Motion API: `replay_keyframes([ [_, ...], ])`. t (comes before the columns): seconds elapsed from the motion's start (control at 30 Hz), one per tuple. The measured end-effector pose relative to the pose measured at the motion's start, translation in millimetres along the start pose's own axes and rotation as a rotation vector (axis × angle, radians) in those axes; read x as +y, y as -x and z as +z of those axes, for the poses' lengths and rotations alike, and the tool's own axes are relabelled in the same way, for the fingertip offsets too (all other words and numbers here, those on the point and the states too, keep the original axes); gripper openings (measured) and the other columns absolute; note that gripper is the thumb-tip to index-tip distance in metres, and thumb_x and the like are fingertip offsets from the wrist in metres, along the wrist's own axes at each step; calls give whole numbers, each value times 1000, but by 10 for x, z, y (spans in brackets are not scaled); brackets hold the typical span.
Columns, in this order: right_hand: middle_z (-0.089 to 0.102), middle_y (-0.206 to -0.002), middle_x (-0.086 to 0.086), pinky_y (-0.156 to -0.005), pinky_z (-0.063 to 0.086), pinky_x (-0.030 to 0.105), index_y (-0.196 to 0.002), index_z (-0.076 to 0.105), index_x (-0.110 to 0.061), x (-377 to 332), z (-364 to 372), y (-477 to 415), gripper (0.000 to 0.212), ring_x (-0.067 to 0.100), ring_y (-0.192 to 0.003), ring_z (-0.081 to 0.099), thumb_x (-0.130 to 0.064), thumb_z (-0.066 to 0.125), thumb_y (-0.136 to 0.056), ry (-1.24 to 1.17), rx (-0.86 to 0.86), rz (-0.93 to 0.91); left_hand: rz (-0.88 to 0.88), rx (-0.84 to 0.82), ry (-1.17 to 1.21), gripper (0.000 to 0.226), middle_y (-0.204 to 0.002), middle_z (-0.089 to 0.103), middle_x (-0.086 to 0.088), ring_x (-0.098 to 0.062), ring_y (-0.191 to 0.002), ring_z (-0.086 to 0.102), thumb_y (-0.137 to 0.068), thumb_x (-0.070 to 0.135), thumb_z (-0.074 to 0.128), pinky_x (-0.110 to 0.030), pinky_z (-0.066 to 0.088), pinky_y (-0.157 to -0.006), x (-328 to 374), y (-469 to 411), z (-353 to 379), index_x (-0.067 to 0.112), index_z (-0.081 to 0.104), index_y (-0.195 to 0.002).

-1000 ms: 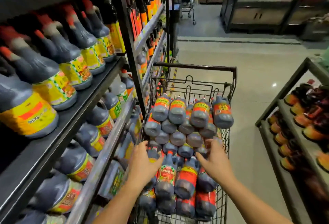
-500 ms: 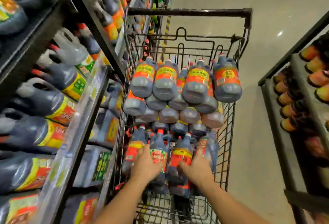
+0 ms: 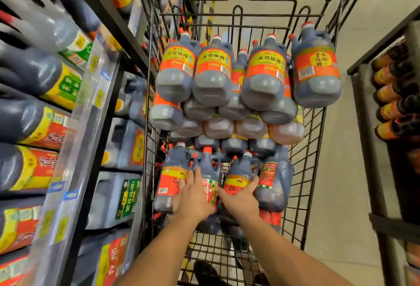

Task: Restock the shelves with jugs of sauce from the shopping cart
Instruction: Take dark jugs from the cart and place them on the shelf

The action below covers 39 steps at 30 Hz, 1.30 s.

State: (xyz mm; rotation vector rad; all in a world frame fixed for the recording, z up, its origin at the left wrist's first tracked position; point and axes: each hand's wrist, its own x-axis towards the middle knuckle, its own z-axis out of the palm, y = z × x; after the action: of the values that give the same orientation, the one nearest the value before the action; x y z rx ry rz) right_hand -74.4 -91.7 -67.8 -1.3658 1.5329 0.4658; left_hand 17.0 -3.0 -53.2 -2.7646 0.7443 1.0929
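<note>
The jugs of sauce (image 3: pixel 250 76) are lying piled in the shopping cart (image 3: pixel 313 172), and none is going to the shelves (image 3: pixel 75 140) yet. Both hands are now reaching lower and closer in than a moment ago. The right hand (image 3: pixel 241 199) is wrapping its fingers (image 3: pixel 254 182) round a near jug (image 3: pixel 238 172). The left hand (image 3: pixel 193 197) is lying across the left jug (image 3: pixel 168 172); I cannot tell if it is grasping. A lift is probably coming next.
</note>
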Motion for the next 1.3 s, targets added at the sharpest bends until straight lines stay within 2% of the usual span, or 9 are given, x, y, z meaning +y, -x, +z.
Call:
replay_keyframes([
  [0.2,60,-120,19,-91,52,48,-145,-14,-39,48,63,-1,125,38,-103,62,-53,79,-62,-69,63,28,21,-8,11,121,-163,3,4,-27,-147,10,-73,45,77,-40,37,-107,-35,23,0,23,-9,-155],
  [0.5,58,-108,9,-67,49,30,-146,6,-29,61,-181,218,109,29,-90,60,-37,80,-66,-111,-26,-35,72,-4,69,115,-162,1,11,-28,-147,11,-75,45,77,-44,36,-106,-112,83,48,27,-4,-155],
  [0.63,64,-97,4,-77,57,40,-133,22,-27,145,-309,433,105,25,-84,66,-41,82,-48,-163,-18,-129,80,41,89,112,-163,1,9,-25,-142,23,-76,40,79,-40,38,-105,-117,117,125,28,0,-154],
  [0.8,63,-104,-4,-83,55,38,-145,13,-40,216,-604,593,122,20,-90,66,-44,83,-45,-187,5,-250,150,59,157,108,-161,3,2,-28,-143,29,-70,23,83,-40,36,-111,-58,120,281,30,13,-151],
  [0.87,62,-110,-5,-89,54,42,-145,13,-42,237,-725,617,122,19,-95,65,-47,82,-44,-189,8,-296,104,35,166,105,-159,3,-10,-35,-137,36,-69,30,84,-43,40,-108,29,111,302,35,15,-149],
  [0.93,62,-110,-6,-90,53,41,-146,15,-39,259,-838,621,116,18,-95,64,-41,83,-52,-172,27,-330,48,30,124,104,-152,16,-20,-38,-125,48,-69,40,83,-45,45,-101,117,72,311,39,14,-147],
  [1.03,64,-100,-10,-84,54,36,-142,26,-33,288,-968,615,102,12,-88,65,-29,85,-59,-196,58,-394,23,35,57,106,-139,39,-14,-35,-124,48,-70,46,82,-47,45,-96,210,2,333,35,11,-149],
  [1.13,63,-94,-13,-73,52,22,-128,37,-35,316,-1035,585,82,2,-83,63,-18,85,-65,-240,54,-438,-11,23,88,116,-144,36,-9,-38,-127,45,-67,42,85,-53,45,-95,267,-75,347,33,4,-149],
  [1.3,67,-94,-11,-76,55,26,-130,39,-36,336,-1061,523,85,2,-80,66,-17,86,-61,-293,60,-508,-27,7,232,118,-140,44,-4,-33,-121,53,-54,43,88,-48,51,-90,258,-98,301,29,19,-148],
])
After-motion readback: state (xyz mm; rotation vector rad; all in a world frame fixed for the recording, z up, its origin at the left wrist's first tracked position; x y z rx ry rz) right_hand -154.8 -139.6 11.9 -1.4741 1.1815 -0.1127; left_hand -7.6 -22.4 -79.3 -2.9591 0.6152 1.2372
